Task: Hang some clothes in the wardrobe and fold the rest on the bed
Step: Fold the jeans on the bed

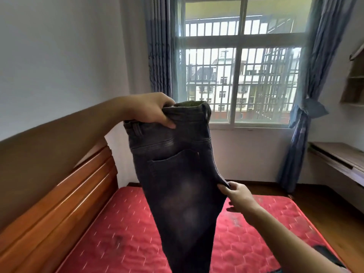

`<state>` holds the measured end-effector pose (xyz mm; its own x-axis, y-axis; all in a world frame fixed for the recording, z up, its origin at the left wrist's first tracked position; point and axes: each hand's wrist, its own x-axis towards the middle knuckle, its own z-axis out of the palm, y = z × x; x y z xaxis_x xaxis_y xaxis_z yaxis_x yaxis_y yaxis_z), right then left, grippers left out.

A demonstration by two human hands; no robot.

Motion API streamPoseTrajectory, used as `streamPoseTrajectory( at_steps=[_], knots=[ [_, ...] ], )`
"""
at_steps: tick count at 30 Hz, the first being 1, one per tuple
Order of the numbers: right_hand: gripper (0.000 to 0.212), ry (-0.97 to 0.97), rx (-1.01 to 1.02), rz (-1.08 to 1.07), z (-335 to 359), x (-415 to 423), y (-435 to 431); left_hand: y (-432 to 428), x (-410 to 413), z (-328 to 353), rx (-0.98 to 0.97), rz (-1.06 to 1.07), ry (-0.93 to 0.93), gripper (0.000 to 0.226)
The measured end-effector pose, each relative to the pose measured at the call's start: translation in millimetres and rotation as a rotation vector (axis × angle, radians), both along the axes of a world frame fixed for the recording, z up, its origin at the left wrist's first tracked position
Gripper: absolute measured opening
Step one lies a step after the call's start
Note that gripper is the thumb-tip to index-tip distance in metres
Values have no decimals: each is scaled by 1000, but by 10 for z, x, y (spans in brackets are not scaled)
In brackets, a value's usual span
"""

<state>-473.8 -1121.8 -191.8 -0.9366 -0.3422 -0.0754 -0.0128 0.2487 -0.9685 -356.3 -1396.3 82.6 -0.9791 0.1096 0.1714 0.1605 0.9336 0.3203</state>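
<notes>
**A:** Which piece of clothing is out, and where is it?

**B:** A pair of dark grey, faded denim jeans [177, 174]. It is held up in the air over the bed's red quilted mattress [110, 229]. The waistband is at the top and a back pocket faces the camera. The legs hang down past the bottom edge of the view, so I cannot tell whether they touch the mattress.

**A:** And the hands?

**B:** They are well apart, and both are on the jeans. The left hand [149, 110] is raised, with its fingers curled over the waistband and gripping it at the top left corner. The right hand [237, 196] is lower and pinches the right edge of the fabric at the seat seam, between thumb and fingers.

**A:** What surrounds the bed?

**B:** An orange-brown wooden headboard [59, 203] runs along the left, against a pale wall. Straight ahead is a large barred window [240, 75] with buildings beyond it. A grey-blue curtain [159, 56] hangs on its left, and a second one, tied back [303, 134], hangs on its right. A long brown wooden table [338, 160] stands against the right wall, with a wooden wall shelf [354, 81] above it. Something dark [325, 253] lies on the mattress near the right forearm, but it is too cut off to identify.
</notes>
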Motion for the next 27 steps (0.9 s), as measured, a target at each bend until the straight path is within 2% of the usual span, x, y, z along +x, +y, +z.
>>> streamPoseTrajectory(
  at_steps=[4,7,9,12,15,17,19,20,22,23,24,26,27],
  knots=[
    [19,-225,-432,110,-37,36,-262,-69,137,-6,0,20,-13,20],
    [33,-342,-628,129,-62,12,-405,-140,240,-5,14,40,-14,19],
    [43,-432,-648,256,-94,20,-447,-192,297,-15,28,54,-16,18],
    [47,-442,-477,451,-115,48,-451,-307,341,-60,35,83,-27,20],
    [55,-435,-567,319,-104,-37,-410,-477,395,-93,29,125,-26,23],
    [51,-418,-671,241,-63,-66,-362,-580,419,-94,60,151,-30,22],
    [39,-346,-591,198,-2,-60,-326,-609,411,-94,80,156,-47,21],
    [31,-255,-419,198,51,-38,-307,-596,391,-92,65,149,-51,21],
    [18,58,87,238,213,-33,-283,-530,336,-94,29,129,-61,20],
    [23,198,223,265,354,-3,-301,-481,305,-97,19,119,-72,20],
    [38,271,219,303,519,36,-344,-427,271,-102,8,110,-81,19],
    [61,259,-111,470,915,199,-512,-302,200,-114,-26,85,-86,18],
    [61,272,-260,541,1092,272,-618,-242,170,-123,-40,71,-85,18]
  ],
)
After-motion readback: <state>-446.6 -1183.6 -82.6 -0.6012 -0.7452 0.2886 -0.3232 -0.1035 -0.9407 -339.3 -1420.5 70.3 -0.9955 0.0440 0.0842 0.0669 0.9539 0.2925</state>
